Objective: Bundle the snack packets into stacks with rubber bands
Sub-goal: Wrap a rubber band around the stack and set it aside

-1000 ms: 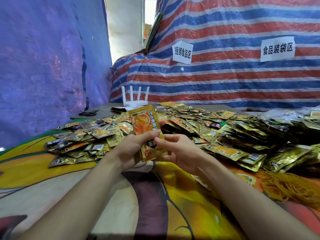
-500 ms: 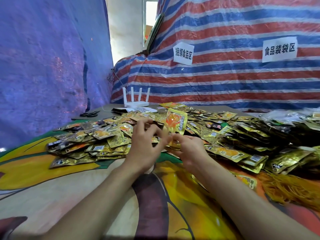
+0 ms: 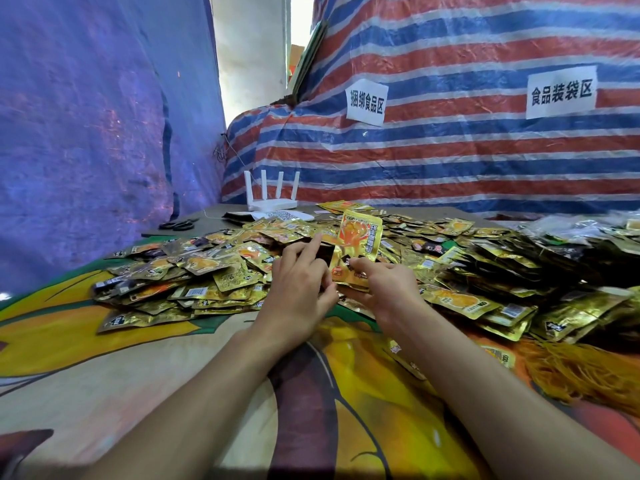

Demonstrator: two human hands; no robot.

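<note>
The right hand [image 3: 388, 287] is pinching the lower end of a gold packet [image 3: 360, 242] between thumb and curled fingers, holding it upright with its orange printed face turned toward the camera, just above the near middle of the heap. The left hand [image 3: 298, 289] is hovering right beside it on the left, its index finger stretching toward the far side and touching the packet's left edge, the other fingers curling inward; whether they are gripping anything cannot be told, as a dark patch is showing between finger and packet. Loose snack packets [image 3: 214, 271] are lying in a wide, shallow heap across the patterned cloth [image 3: 104, 341], spreading from the left to the far right, where they are piling higher. A tangle of yellow-orange rubber bands [image 3: 585, 375] is lying on the cloth at the near right, just beside the heap. At the far left, a white router [image 3: 272, 199] is standing behind the packets, with black scissors [image 3: 178, 224] lying to its left.
</note>
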